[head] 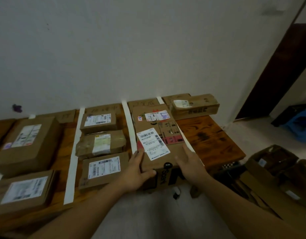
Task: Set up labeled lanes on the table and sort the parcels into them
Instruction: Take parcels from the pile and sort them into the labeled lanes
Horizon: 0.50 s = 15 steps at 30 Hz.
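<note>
cardboard long parcel (pixel 159 135) gripped at its near end by both hands.
left hand (pixel 140 171) wraps the near-left corner, thumb across the near edge; right hand (pixel 191 166) clasps the near-right corner, thumb on top. the long parcel lies lengthwise on the wooden table (pixel 209 135) between two white tape strips (pixel 129 125), near end at the table's front edge. three smaller parcels (pixel 101 144) occupy the lane to its left.

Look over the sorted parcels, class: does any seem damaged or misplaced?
Yes. The crumpled, tape-wrapped brown parcel in the middle of its lane looks battered. The long brown cardboard box held by the left hand and right hand appears to overhang the near edge of the wooden table.
</note>
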### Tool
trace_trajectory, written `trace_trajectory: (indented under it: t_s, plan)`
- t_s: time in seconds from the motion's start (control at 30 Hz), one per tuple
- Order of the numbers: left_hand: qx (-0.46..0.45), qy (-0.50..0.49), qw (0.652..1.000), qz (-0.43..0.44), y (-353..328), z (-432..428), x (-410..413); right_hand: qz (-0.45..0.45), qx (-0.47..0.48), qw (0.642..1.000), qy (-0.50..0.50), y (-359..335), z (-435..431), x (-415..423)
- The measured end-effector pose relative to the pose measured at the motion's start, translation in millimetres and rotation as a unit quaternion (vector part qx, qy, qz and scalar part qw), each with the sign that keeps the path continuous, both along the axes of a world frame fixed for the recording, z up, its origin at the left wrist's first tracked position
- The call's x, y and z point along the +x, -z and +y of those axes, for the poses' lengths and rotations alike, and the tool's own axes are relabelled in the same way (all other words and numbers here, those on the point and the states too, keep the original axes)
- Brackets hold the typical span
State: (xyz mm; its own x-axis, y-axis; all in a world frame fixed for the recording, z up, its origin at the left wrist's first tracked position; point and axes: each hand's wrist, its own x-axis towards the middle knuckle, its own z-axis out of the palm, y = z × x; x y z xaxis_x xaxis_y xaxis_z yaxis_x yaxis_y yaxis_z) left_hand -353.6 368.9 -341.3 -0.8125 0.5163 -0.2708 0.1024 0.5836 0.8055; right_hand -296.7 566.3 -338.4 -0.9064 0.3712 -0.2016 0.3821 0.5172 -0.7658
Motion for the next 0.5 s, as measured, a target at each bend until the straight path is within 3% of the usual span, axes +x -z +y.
trace_trajectory:
  t_s: [0.2,0.5]
  plan:
    - [-0.142,0.010,0.986,0.085,0.6,15.9,-18.3,-0.001,0.029,0.999,-0.038,8.8,17.6,-22.7]
    - [-0.162,-0.032,0.981,0.104,0.9,46.3,-31.1,-0.015,0.036,0.997,-0.062,15.2,48.1,-63.2]
